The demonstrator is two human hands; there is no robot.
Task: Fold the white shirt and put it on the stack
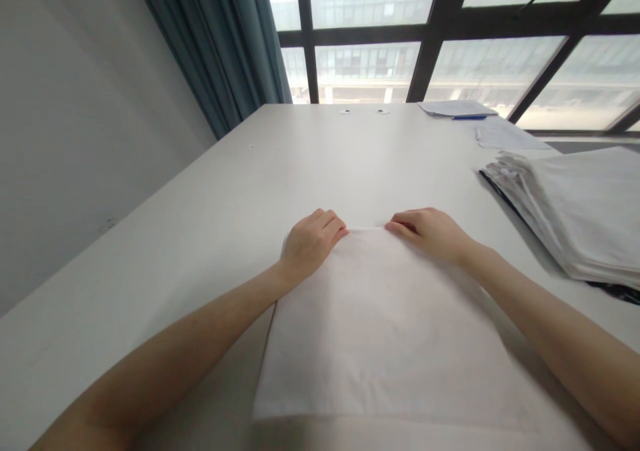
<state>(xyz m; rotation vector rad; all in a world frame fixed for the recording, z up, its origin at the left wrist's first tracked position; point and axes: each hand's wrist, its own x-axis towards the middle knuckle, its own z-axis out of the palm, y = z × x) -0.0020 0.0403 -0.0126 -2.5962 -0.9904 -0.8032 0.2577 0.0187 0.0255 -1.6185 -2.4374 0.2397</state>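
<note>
A thin white bag-like sheet lies spread in front of me on the white table, its far edge held between my two hands. Whether it is cloth or plastic I cannot tell. My left hand pinches that edge left of its middle, fingers closed and thumb toward the right. On the other side of a short gap, my right hand grips the same edge with thumb and fingers together. The hands hide the sheet's far corners. Faint wrinkles run across its near half.
To the right lies a stack of folded white sheets on something black. Farther back on the table are papers and a blue pen. A wall, a teal curtain and windows surround it.
</note>
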